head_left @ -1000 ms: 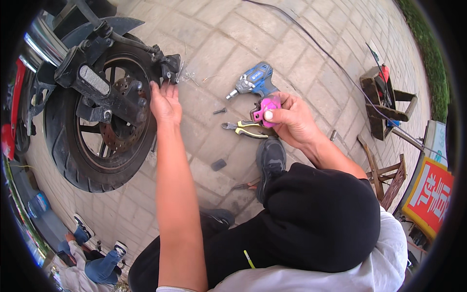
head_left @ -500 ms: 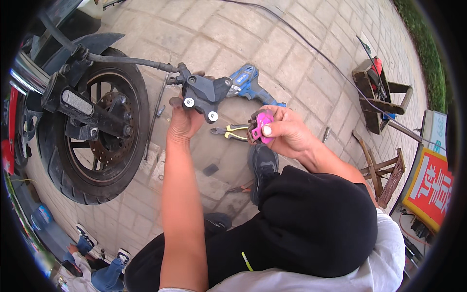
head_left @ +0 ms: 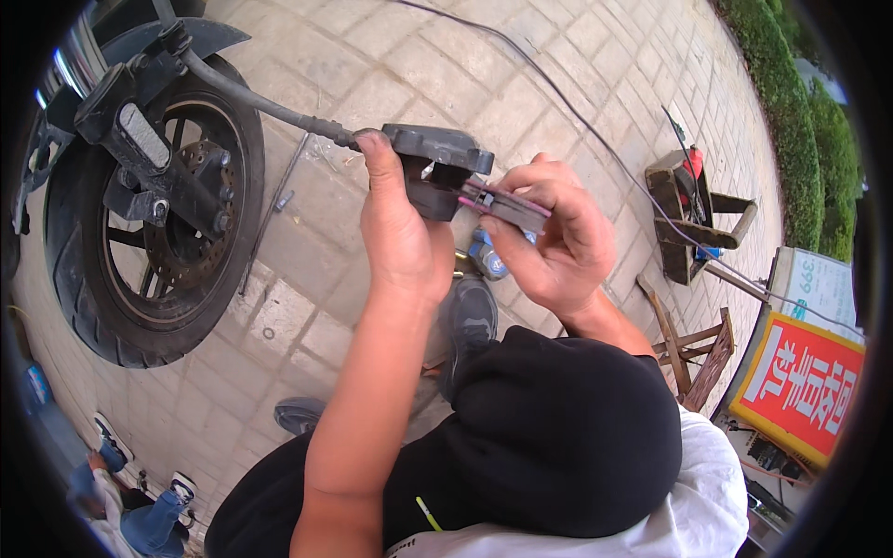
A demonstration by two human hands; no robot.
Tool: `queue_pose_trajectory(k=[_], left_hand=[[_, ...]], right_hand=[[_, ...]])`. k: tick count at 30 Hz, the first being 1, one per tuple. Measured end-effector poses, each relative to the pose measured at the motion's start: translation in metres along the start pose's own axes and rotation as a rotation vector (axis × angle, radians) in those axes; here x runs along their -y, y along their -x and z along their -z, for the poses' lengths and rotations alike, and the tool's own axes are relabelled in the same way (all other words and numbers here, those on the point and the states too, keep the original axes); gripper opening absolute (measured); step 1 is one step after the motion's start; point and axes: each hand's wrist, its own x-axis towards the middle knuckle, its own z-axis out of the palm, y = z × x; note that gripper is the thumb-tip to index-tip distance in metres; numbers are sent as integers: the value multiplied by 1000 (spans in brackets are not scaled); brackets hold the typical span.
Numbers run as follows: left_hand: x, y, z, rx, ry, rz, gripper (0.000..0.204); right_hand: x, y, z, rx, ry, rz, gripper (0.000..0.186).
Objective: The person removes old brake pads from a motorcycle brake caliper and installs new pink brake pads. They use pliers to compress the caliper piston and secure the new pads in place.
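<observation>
A black brake caliper (head_left: 437, 146) is gripped by my left hand (head_left: 406, 244), its thumb along one end and its open slot turned toward my right. A rubber hose (head_left: 265, 102) joins it from the upper left. My right hand (head_left: 566, 246) pinches a pair of pink-backed brake pads (head_left: 510, 207) between thumb and fingers. The inner end of the pads is at the caliper's slot; whether it sits inside I cannot tell. Left of my hands stands the motorcycle wheel (head_left: 70, 246) with its drilled brake disc (head_left: 166, 253).
A blue power drill (head_left: 486, 258) lies on the paving, mostly hidden behind my right hand. To the right are a wooden tool carrier (head_left: 682, 237), a wooden stool (head_left: 698, 349) and a red sign (head_left: 798, 383). A cable (head_left: 549, 79) crosses the ground. Another person's legs (head_left: 153, 525) show at lower left.
My left hand has turned the caliper, so its slot now faces the pads. My right hand has brought the pads up to it, edge-on. The view has shifted, and the pliers are hidden.
</observation>
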Motion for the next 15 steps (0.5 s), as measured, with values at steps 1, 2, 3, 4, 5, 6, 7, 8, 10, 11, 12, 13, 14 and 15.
queue_pose_trajectory(k=[1, 2, 3, 4, 5, 6, 7, 8, 10, 11, 12, 13, 14, 15], left_hand=[[-1, 2, 1, -9, -3, 5, 61], [-3, 4, 1, -16, -10, 16, 60], [-4, 6, 2, -23, -17, 26, 60], [-5, 9, 1, -30, -26, 31, 59], [-7, 11, 0, -38, -35, 33, 59], [-8, 13, -1, -46, -45, 36, 59], [-8, 13, -1, -50, -40, 29, 58], [-7, 14, -1, -55, -36, 21, 58], [-6, 13, 2, -64, -51, 7, 58], [-6, 13, 5, -70, -70, 2, 58], [-6, 13, 6, -76, -88, -4, 58], [-7, 13, 7, -75, -94, -7, 58], [-7, 14, 7, -73, -101, -7, 59], [-7, 14, 7, -70, -108, -7, 59]], right_hand=[[-1, -1, -1, -29, 11, 1, 37], [1, -3, -1, 17, 50, 8, 36], [1, -3, -2, 28, 46, 6, 36], [0, 0, -6, 38, 41, 4, 36], [-1, 2, -8, 49, 34, 3, 36], [-3, 1, -9, 42, 72, 17, 36], [-3, 2, -12, 5, 62, -6, 34], [-3, 4, -17, -32, 51, -29, 33], [0, 5, -21, -62, 20, -95, 31], [2, 6, -22, -56, 0, -139, 31], [3, 7, -23, -49, -19, -183, 30], [4, 7, -23, -44, -49, -216, 30], [4, 8, -22, -41, -77, -250, 30], [4, 9, -22, -38, -104, -285, 30]])
